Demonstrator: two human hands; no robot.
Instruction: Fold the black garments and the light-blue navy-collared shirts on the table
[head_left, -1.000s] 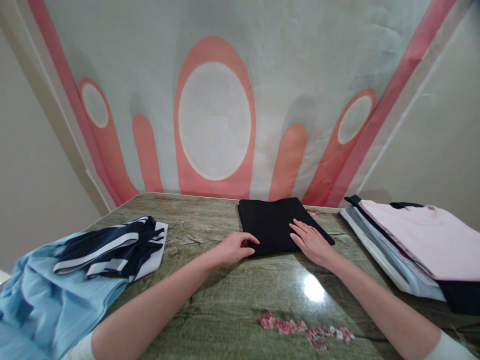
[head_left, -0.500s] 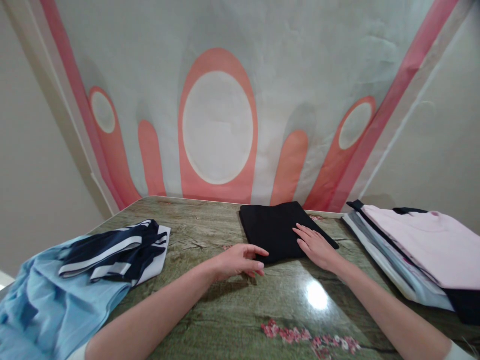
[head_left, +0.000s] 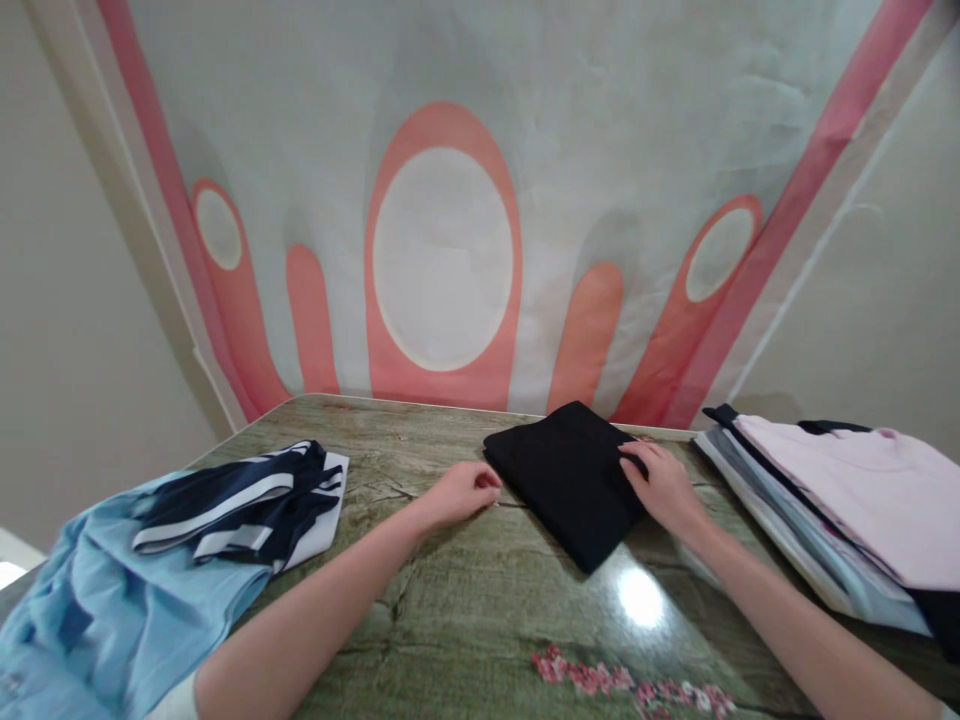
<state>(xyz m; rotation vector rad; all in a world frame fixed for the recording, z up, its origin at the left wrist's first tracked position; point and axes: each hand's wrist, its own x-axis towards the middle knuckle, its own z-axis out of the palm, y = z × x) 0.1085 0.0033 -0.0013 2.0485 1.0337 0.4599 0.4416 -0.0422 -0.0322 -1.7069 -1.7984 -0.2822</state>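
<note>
A folded black garment (head_left: 566, 475) lies flat near the far edge of the table, turned so that one corner points towards me. At its right side, my right hand (head_left: 664, 488) has thumb and fingers closed on the edge of the cloth. Just left of the garment is my left hand (head_left: 463, 492), its fingers curled in against the thumb. Nothing shows between them, and this hand looks apart from the cloth.
On the right is a stack of folded clothes with a pale pink top (head_left: 862, 490) uppermost. Light blue fabric (head_left: 127, 600) and a navy garment with white stripes (head_left: 225, 505) lie loosely on the left. A printed wall (head_left: 315, 120) rises behind the wood-patterned table (head_left: 420, 620).
The black garment has rotated on the table, bringing a corner nearer to me. My left hand has moved off it to the left and curled; my right hand has shifted right to its edge.
</note>
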